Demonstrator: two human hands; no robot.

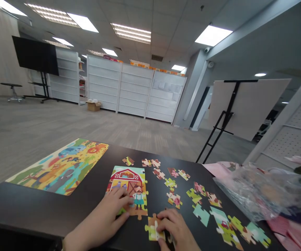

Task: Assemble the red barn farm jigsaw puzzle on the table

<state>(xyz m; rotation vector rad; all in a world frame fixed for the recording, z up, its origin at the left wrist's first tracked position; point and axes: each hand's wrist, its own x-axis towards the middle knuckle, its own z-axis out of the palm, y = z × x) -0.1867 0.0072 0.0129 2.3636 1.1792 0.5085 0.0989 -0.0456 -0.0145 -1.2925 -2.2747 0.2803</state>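
A partly joined jigsaw puzzle (138,195) with a red barn and a farmer figure lies flat on the dark table. My left hand (115,209) rests over its lower left part, fingers apart, and covers some of the picture. Below the puzzle's lower right corner, my right hand (175,226) has its fingers closed on a green and brown puzzle piece (152,229). That piece sits close under the joined part, and my fingers hide its right side. Beneath the right hand, another small shape is mostly hidden.
Several loose pieces (170,183) are scattered right of the barn puzzle, with a joined strip (222,223) farther right. A finished animal picture (64,167) lies at left on the table (35,209). Clear plastic bags (257,188) crowd the right edge. An easel (227,115) stands beyond.
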